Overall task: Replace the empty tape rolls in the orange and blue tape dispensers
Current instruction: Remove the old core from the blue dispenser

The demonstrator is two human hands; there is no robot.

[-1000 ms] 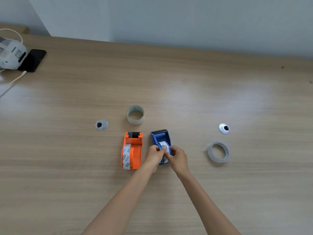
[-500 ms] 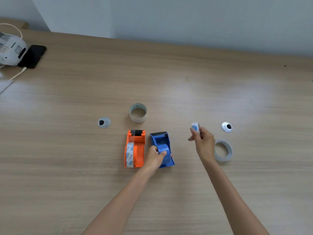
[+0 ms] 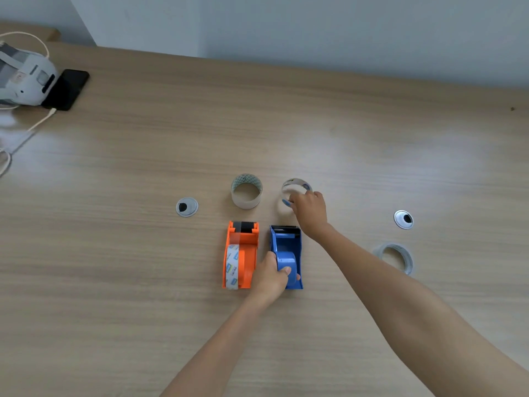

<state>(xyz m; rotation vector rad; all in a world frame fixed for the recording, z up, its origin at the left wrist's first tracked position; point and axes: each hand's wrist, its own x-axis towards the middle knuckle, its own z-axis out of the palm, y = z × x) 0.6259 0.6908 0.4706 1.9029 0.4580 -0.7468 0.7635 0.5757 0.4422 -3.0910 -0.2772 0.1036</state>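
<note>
The orange dispenser (image 3: pixel 242 247) lies mid-table with a white, blue-printed tape roll (image 3: pixel 232 266) in it. Right beside it is the blue dispenser (image 3: pixel 286 245), and my left hand (image 3: pixel 270 277) grips its rear hub. Just beyond the blue dispenser, my right hand (image 3: pixel 309 210) holds a thin white ring with blue print (image 3: pixel 296 184) low over the table; whether it touches the wood I cannot tell. A beige tape core (image 3: pixel 246 191) stands to the ring's left. A clear tape roll (image 3: pixel 396 257) lies at the right.
Two round metal discs with dark holes sit on the wooden table (image 3: pixel 372 124), the left disc (image 3: pixel 187 207) and the right disc (image 3: pixel 403 219). A white device (image 3: pixel 24 78), a black phone (image 3: pixel 67 88) and a cable lie at the far left corner.
My right hand pulled the white ring out of the blue dispenser, swung right, then carried it forward beside the beige core. My left hand stayed on the blue dispenser.
</note>
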